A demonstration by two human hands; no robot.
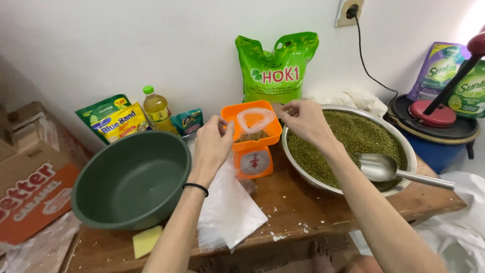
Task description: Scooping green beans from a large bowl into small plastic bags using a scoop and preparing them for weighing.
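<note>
The left hand [212, 144] is pinched shut on the near rim of a small clear plastic bag [255, 120], thumb and fingers closed on the thin film. The right hand [303, 120] is closed the same way on the far rim, so the bag mouth is held open between the two grips. The bag is seated in the tray of an orange kitchen scale [254, 151], and a small heap of green beans is seen at its bottom.

The bag is judged soft, slippery and very light, with all its weight in the beans; it is best taken at the top edge on opposite sides, as is being done now, since the film would collapse if squeezed lower down.

Outward from the grips, a wide metal basin of mung beans [353, 146] is set just right of the scale, with a metal scoop [381, 167] lying in it. A stack of flat plastic bags [230, 212] is spread on the wooden surface [308, 207] under the left forearm. A green bowl [132, 179] is placed to the left, with a yellow sponge [146, 240] near its front edge. A large green sack [276, 68], an oil bottle [156, 108] and some pouches are lined against the wall.
</note>
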